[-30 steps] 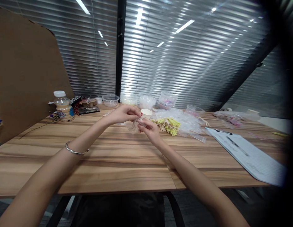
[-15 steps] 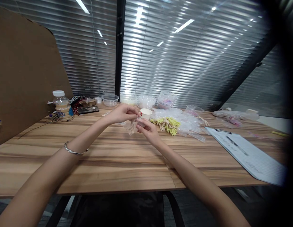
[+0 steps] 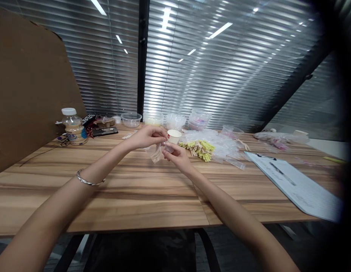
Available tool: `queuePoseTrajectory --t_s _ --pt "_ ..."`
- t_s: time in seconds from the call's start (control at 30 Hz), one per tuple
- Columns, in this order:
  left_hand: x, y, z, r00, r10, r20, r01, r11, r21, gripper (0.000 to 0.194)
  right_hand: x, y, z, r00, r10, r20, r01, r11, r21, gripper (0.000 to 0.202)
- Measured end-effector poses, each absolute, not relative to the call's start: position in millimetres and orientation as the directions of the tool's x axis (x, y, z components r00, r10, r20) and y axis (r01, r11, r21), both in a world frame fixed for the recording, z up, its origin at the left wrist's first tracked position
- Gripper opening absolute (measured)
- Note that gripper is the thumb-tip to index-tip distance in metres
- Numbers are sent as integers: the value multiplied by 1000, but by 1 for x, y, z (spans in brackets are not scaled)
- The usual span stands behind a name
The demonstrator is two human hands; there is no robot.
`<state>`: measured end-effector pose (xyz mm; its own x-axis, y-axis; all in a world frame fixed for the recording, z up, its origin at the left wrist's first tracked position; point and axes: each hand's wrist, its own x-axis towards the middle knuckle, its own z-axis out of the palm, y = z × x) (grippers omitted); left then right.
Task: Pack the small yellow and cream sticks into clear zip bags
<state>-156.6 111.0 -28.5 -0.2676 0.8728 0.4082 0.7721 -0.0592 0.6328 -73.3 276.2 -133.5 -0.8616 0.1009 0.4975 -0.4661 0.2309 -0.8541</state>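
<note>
Over the middle of the table, my left hand pinches the top edge of a small clear plastic bag. Thin beige pieces show through the bag, too blurred to name. My right hand is closed on the same bag from the right, fingertips close to those of the left. Just behind the hands stands a white paper cup with a red mark. To the right of my right hand lies a pile of yellow-green and beige stick-like pieces, beside a heap of clear plastic bags.
Clear plastic tubs line the back edge by the blinds. At left are a bottle with a white lid, a dark flat case and a cardboard panel. A clipboard with a pen lies at right.
My hands stay nearly in place at the bag. The bag hangs slightly more to the left and looks a little more spread out.
</note>
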Motion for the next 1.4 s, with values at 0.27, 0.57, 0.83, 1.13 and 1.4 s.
queuePoseTrajectory --t_s 0.27,0.57,0.83,1.13,1.4 --pt "-159 114 -33 -246 888 388 771 -63 634 21 -67 272 -125 -869 -11 494 -475 294 -829 24" --pt "-169 112 -35 -237 926 295 654 -72 753 33 -73 277 -124 -826 79 558 -522 264 -811 32" --pt "-183 113 -46 -177 943 282 695 -83 715 43 -73 280 -124 -845 72 530 -495 267 -827 37" --pt "-176 117 -45 -217 902 373 747 -92 659 37 -71 276 -122 -841 93 533 -483 314 -817 40" --pt "-174 118 -43 -257 894 368 725 -74 685 35 -65 269 -117 -816 123 564 -495 353 -794 34"
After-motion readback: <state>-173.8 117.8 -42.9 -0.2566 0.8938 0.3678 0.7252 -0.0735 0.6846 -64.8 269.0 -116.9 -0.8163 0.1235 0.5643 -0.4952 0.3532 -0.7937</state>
